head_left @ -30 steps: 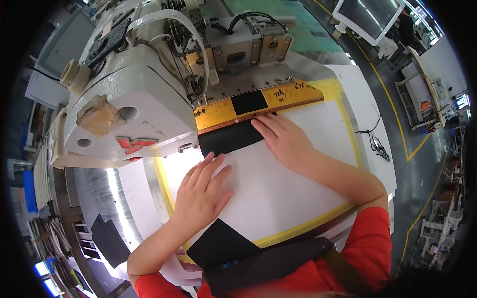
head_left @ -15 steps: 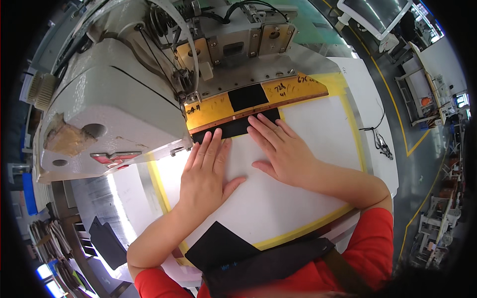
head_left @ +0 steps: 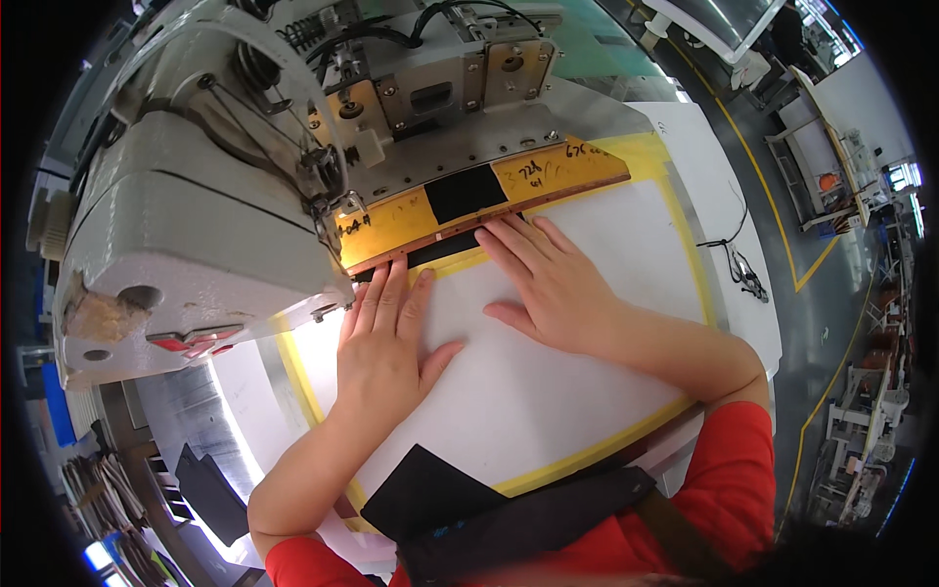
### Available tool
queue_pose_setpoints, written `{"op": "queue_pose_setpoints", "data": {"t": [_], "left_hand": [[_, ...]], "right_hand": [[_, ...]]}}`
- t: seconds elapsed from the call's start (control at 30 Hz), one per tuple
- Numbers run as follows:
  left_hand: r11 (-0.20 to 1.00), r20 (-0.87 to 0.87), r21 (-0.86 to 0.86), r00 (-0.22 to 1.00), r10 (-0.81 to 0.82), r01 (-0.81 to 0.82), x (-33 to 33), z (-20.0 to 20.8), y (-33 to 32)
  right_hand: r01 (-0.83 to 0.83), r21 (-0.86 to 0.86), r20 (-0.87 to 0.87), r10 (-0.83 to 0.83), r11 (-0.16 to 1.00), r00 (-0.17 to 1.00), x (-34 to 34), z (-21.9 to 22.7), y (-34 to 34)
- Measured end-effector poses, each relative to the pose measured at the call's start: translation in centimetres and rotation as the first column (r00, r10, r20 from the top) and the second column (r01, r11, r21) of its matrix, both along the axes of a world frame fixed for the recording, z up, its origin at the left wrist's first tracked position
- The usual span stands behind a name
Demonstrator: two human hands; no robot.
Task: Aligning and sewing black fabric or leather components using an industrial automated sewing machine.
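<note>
A strip of black fabric point(head_left: 442, 250) lies along the wooden front edge of a yellow clamp plate point(head_left: 396, 227), most of it tucked beneath. My left hand point(head_left: 383, 338) rests flat, fingers stretched, its fingertips at the strip's left end by the plate edge. Flat beside it, my right hand point(head_left: 556, 292) has its fingers spread and its tips on the strip's right end. Neither hand grips anything. A black rectangular patch point(head_left: 467, 194) shows on the yellow plate. Under both hands spreads a white work surface point(head_left: 577, 411) bordered with yellow tape.
A large sewing machine head point(head_left: 196, 235) stands at the left, its needle area close to my left fingers. Black fabric pieces lie near my body point(head_left: 430, 489) and at the lower left point(head_left: 210, 494). A thin cable point(head_left: 745, 274) sits on the right table edge.
Both hands have pushed slightly forward. Less of the black strip shows in front of the yellow plate's edge. The whole view has shifted a little.
</note>
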State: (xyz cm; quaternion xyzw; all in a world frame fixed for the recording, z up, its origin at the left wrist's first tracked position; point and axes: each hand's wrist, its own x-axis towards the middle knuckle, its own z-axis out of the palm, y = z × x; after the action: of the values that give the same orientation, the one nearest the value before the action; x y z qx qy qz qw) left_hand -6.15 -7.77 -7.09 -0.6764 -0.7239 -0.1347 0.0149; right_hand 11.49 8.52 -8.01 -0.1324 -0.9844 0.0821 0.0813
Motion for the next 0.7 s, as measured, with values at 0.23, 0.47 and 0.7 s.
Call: {"op": "queue_pose_setpoints", "data": {"t": [0.23, 0.47, 0.7], "left_hand": [[1.000, 0.020, -0.004, 1.000, -0.020, 0.020, -0.2, 0.1, 0.0], [1.000, -0.055, 0.006, 0.998, 0.009, -0.009, 0.2, 0.3, -0.6], [0.998, -0.079, 0.037, 0.995, 0.057, -0.054, 0.5, -0.4, -1.0]], "right_hand": [[-0.017, 0.001, -0.038, 0.017, 1.000, 0.999, 0.1, -0.5, 0.1], [-0.011, 0.030, -0.038, 0.013, 0.999, 0.999, 0.3, -0.3, -0.8], [-0.002, 0.037, -0.041, 0.004, 0.999, 0.999, 0.5, 0.0, -0.8]]}}
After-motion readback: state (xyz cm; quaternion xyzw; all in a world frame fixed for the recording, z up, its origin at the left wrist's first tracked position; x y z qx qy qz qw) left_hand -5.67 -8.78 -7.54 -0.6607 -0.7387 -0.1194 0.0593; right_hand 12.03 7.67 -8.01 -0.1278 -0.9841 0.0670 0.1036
